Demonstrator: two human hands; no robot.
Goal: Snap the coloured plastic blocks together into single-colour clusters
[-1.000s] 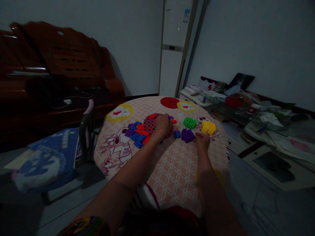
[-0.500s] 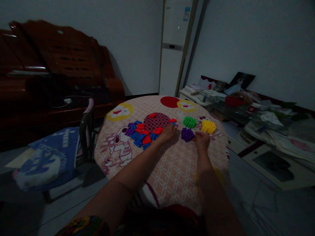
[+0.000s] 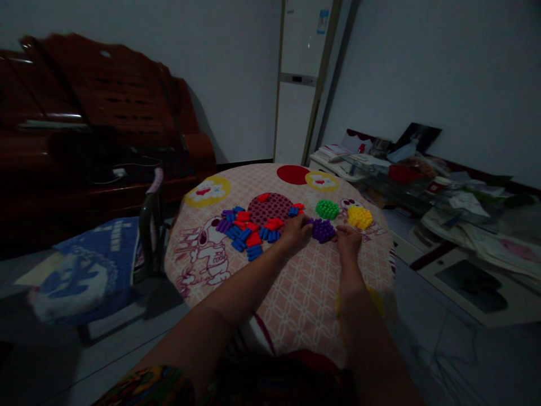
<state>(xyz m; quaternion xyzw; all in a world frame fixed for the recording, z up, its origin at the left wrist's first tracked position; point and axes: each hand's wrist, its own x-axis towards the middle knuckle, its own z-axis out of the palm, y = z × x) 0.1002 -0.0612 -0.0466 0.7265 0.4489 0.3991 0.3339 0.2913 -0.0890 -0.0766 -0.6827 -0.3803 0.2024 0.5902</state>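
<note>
My left hand pinches a small purple building block at the left side of the purple block cluster. At that cluster's right edge is my right hand, its thumb and fingertips closed against the purple pieces. The cluster is knobbly and packed tight. Just behind it sits a green block cluster, and a yellow block cluster lies beyond my right hand. Loose blue blocks, red blocks and purple blocks are scattered left of my left hand.
A patterned cloth covers the round table. To the left stands a chair with a blue cloth, before a wooden sofa. A cluttered glass-topped cabinet runs along the right wall. A tall white appliance stands behind.
My left hand has moved right, bringing a purple block from the loose pile to the purple cluster. My right hand stays at the cluster's right edge.
</note>
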